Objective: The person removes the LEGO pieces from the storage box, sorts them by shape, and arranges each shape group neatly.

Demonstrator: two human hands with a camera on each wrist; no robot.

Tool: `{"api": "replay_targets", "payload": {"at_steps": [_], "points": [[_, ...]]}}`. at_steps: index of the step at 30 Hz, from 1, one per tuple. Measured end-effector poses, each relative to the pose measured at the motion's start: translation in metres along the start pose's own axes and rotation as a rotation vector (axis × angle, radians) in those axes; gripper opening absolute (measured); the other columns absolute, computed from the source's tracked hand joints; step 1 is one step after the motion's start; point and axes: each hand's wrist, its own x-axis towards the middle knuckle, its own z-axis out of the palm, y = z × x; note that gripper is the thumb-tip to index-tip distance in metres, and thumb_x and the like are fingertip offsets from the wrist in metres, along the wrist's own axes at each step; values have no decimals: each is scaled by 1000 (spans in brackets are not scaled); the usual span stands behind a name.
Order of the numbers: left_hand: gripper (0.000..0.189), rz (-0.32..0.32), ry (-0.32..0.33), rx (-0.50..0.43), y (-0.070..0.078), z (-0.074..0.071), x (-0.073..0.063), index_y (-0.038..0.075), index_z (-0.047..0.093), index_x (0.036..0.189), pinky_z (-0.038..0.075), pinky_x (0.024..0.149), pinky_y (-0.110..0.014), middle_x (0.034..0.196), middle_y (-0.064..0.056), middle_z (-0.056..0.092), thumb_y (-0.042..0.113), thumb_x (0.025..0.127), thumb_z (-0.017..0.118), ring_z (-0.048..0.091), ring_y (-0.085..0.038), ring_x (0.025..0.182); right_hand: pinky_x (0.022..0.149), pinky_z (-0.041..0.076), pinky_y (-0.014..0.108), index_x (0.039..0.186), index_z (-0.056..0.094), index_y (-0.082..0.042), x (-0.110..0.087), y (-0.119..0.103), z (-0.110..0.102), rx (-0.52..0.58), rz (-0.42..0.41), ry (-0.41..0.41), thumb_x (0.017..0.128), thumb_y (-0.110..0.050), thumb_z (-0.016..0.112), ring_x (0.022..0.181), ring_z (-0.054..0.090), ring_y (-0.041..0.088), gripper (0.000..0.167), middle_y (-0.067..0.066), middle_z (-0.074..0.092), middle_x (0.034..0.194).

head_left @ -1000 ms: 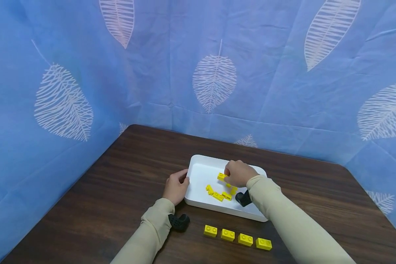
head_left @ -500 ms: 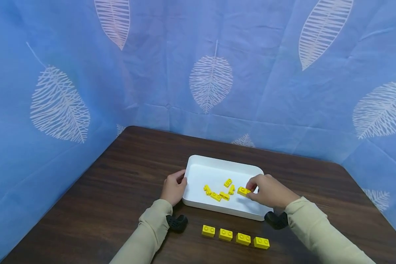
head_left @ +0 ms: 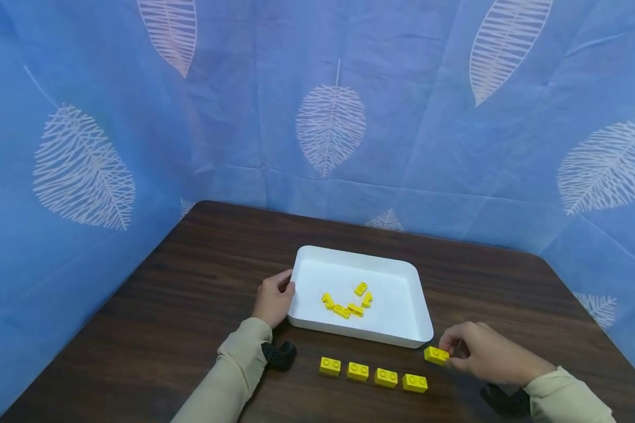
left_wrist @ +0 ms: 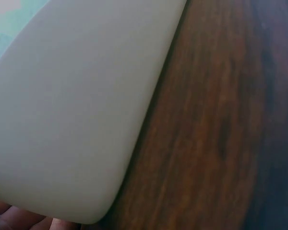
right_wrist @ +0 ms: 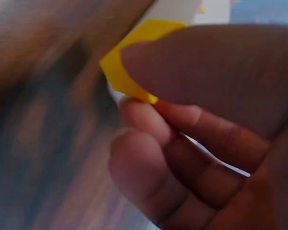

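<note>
Out in front of the tray's right corner, my right hand pinches a yellow toy brick between thumb and fingers, just above the table. The right wrist view shows the thumb across that brick. My left hand rests against the outer left wall of a white tray; in the left wrist view its fingers show only at the tray's corner. Along the table's near side, several matching two-stud bricks stand in a spaced row. The held brick is right of and behind the row's right-end brick.
Inside the tray lie several small yellow pieces, among them a two-stud piece and a flat-lying piece. The dark wooden table ends at a blue leaf-patterned curtain behind and at the left.
My right hand has lifted a yellow brick from among the pieces in the tray and carried it right and toward me, over the rim. My left hand stays at the tray.
</note>
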Motion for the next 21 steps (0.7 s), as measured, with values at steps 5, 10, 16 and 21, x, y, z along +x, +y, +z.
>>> {"api": "replay_targets", "payload": {"at_steps": [5, 10, 16, 21], "points": [[37, -7, -4, 13, -1, 0, 1, 5, 56, 130, 50, 92, -43, 127, -14, 60, 11, 94, 53, 59, -26, 113, 51, 43, 23, 87, 64, -12, -11, 13, 15, 65, 15, -91, 83, -16, 71, 61, 47, 0, 9, -8, 57, 79], [37, 4, 11, 29, -2, -3, 1, 4, 57, 130, 50, 92, -43, 127, -15, 60, 11, 94, 54, 59, -27, 112, 50, 43, 22, 86, 64, -11, -13, 16, 24, 105, 21, -116, 82, -16, 71, 59, 47, 0, 9, -9, 57, 79], [37, 6, 3, 35, -3, -2, 1, 4, 56, 131, 49, 93, -44, 127, -15, 60, 11, 94, 53, 59, -27, 113, 49, 42, 22, 84, 65, -14, -14, 17, 26, 92, 29, -102, 81, -16, 72, 58, 46, 0, 8, -10, 57, 76], [37, 5, -6, 31, 0, -1, 1, 3, 55, 131, 49, 94, -44, 128, -15, 59, 11, 95, 53, 58, -27, 114, 50, 43, 22, 87, 66, -14, -15, 18, 20, 65, 10, -86, 79, -24, 74, 61, 47, -1, 15, -9, 57, 79]]}}
